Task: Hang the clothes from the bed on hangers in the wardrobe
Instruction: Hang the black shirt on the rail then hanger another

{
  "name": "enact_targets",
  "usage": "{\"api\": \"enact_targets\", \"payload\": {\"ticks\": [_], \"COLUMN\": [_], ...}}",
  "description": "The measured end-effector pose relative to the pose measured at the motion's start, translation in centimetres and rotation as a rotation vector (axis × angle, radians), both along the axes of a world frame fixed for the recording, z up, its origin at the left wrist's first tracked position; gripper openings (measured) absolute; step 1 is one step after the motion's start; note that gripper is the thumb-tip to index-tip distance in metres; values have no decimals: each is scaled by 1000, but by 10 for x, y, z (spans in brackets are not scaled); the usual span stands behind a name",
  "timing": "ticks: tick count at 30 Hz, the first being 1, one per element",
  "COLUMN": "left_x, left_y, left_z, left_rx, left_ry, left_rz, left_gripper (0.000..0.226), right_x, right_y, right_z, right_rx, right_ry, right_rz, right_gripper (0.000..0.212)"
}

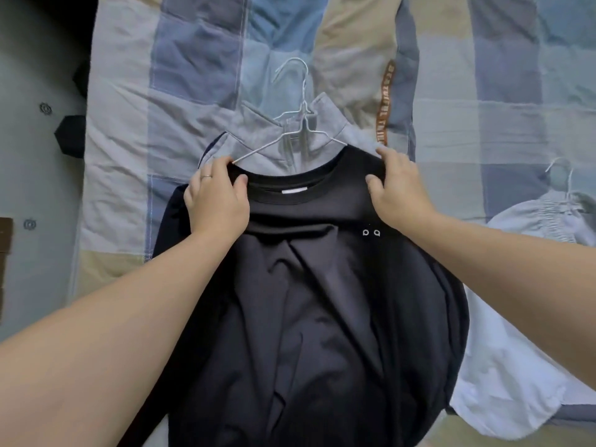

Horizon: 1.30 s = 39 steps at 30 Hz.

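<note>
My black shirt [309, 317] lies on the bed [129, 101]; both hands, left [216, 198] and right [396, 188], pinch its shoulders over a hanger [290, 137]. The wire could slip out if I lift unevenly.

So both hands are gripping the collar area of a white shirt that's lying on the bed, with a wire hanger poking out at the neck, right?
Not quite: the head view shows the shirt is black, not white. The rest holds: left hand and right hand grip its collar area on the bed, and a wire hanger pokes out.
</note>
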<state>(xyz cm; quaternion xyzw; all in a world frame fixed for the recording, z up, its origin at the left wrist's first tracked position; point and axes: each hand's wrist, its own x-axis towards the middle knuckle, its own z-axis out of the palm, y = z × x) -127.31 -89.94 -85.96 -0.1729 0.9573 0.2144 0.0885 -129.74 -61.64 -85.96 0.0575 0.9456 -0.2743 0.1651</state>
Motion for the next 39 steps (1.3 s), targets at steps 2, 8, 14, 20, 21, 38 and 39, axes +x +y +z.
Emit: {"api": "enact_targets", "payload": {"ticks": [2, 8, 14, 20, 21, 38, 39], "left_x": [4, 55, 125, 193, 203, 377, 391], "left_y": [2, 22, 53, 93, 99, 167, 168], "left_z": [4, 46, 107, 188, 201, 339, 343], "left_rx": [-24, -49, -35, -1, 4, 32, 22], "left_ry": [-56, -195, -284, -320, -316, -39, -26], "left_rz": [-29, -93, -77, 3, 19, 536, 561], "left_gripper": [55, 67, 69, 71, 72, 73, 73], "right_x": [4, 44, 97, 134, 138, 236, 248], "right_y": [4, 12, 25, 48, 52, 36, 33], "right_z": [2, 38, 102, 182, 194, 352, 356], "right_rx": [8, 145, 217, 227, 230, 158, 154], "right_ry": [-21, -140, -213, -187, -174, -28, -12], "right_rz": [25, 130, 347, 539, 564, 841, 881], "right_gripper": [54, 63, 65, 65, 66, 70, 70]}}
